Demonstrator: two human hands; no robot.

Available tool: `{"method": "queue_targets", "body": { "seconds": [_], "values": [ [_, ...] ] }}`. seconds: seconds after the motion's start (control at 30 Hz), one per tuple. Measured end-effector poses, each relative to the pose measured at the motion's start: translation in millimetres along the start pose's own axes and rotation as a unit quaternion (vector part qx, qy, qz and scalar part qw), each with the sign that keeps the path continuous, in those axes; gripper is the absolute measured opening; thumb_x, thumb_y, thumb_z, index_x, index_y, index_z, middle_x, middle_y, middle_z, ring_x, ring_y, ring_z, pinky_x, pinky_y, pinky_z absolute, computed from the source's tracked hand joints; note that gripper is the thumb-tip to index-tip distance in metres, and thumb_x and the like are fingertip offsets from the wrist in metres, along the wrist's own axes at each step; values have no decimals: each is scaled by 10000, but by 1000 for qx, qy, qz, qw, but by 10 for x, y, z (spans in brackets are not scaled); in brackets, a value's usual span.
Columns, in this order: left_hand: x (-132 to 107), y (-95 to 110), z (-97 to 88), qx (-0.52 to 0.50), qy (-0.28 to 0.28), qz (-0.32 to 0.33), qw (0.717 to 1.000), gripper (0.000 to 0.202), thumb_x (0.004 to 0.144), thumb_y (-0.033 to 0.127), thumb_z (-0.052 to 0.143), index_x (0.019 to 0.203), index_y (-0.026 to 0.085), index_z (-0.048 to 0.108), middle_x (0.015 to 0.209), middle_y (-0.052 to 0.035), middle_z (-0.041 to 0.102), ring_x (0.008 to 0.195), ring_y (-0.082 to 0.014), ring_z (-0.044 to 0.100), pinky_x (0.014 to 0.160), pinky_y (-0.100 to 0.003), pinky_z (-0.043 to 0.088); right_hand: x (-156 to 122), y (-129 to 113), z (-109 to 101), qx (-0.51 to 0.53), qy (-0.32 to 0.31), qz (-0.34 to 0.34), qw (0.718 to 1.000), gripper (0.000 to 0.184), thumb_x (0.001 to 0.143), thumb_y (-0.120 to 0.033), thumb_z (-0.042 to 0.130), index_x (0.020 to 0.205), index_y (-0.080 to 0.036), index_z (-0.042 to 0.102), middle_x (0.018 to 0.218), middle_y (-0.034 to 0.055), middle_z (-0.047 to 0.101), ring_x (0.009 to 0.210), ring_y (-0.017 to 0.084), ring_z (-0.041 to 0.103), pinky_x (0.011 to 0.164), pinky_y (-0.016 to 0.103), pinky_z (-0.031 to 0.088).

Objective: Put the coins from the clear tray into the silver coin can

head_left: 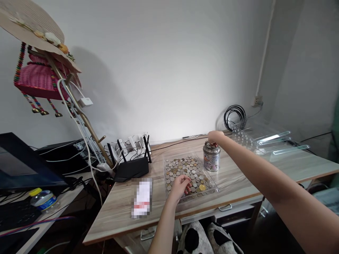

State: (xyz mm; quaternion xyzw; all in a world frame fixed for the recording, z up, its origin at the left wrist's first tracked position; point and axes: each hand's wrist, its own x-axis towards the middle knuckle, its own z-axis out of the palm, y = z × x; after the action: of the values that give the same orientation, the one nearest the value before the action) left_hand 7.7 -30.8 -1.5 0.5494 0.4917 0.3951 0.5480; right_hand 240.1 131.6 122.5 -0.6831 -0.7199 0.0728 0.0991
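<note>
Left hand (181, 187): over the near half of the tray, lower middle of the frame, fingers curled in narrow; whether a coin is pinched between them, I cannot tell.
Clear plastic tray (216, 189): flat on the wood-grain desk (238, 176), lower middle of the frame.
Coins (182, 165): silver- and brass-coloured, loose across most of the tray floor, with a larger gold-coloured one (202, 187) toward its front right; no stacks, no visible sorting by colour.
Decorated metal tin (211, 162): upright, right of centre, just beside the tray's far right part.
Right hand (215, 137): bent down over the tin's top, fingertips at or in its mouth; what they grip, if anything, is hidden.
Coins out: a broad spread lies in the tray, so by my judgement that part is well along.
Coins left: not tellable, since the tin's inside is out of sight.
Farther back: black Wi-Fi router (134, 168) left of centre, black cable coil (243, 120) against the wall at right.
</note>
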Motion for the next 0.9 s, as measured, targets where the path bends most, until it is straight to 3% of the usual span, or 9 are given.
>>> {"method": "queue_targets", "body": {
  "seconds": [0.1, 0.2, 0.37, 0.7, 0.9],
  "values": [
    [8, -19, -1, -1, -7, 0, 1000, 120, 687, 252, 455, 731, 154, 508, 583, 18, 524, 435, -70, 489, 361, -155, 300, -67, 35, -43, -11, -92, 33, 995, 200, 531, -267, 670, 488, -108, 557, 386, 40, 490, 466, 176, 546, 512, 312, 423],
    [17, -30, -1, 6, -9, -4, 1000, 137, 681, 274, 464, 730, 153, 508, 583, 17, 525, 435, -72, 491, 359, -155, 300, -161, 56, -103, -8, -140, 33, 990, 276, 562, -362, 644, 530, -99, 565, 431, 53, 517, 454, 153, 531, 484, 280, 410],
    [12, -2, -4, 17, -11, -5, 1000, 140, 680, 277, 459, 729, 154, 504, 586, 16, 529, 443, -79, 501, 368, -161, 312, -223, 38, -220, -5, -185, 31, 982, 196, 564, -242, 651, 673, -90, 591, 495, 25, 555, 493, 131, 543, 497, 244, 417],
    [18, -27, -11, 6, -6, -2, 1000, 160, 679, 304, 476, 714, 153, 513, 581, 16, 531, 438, -78, 500, 368, -159, 299, -180, -50, -193, -40, -181, 41, 982, 127, 599, -135, 601, 698, -55, 601, 534, 57, 586, 550, 154, 572, 553, 256, 425],
    [36, -45, -17, 3, -5, 1, 1000, 188, 688, 328, 493, 706, 146, 538, 578, 8, 541, 436, -80, 496, 364, -159, 302, -301, -60, -310, -34, -127, 34, 991, 252, 662, -301, 580, 701, -53, 607, 580, 95, 606, 535, 145, 561, 542, 244, 408]
  ]
}}
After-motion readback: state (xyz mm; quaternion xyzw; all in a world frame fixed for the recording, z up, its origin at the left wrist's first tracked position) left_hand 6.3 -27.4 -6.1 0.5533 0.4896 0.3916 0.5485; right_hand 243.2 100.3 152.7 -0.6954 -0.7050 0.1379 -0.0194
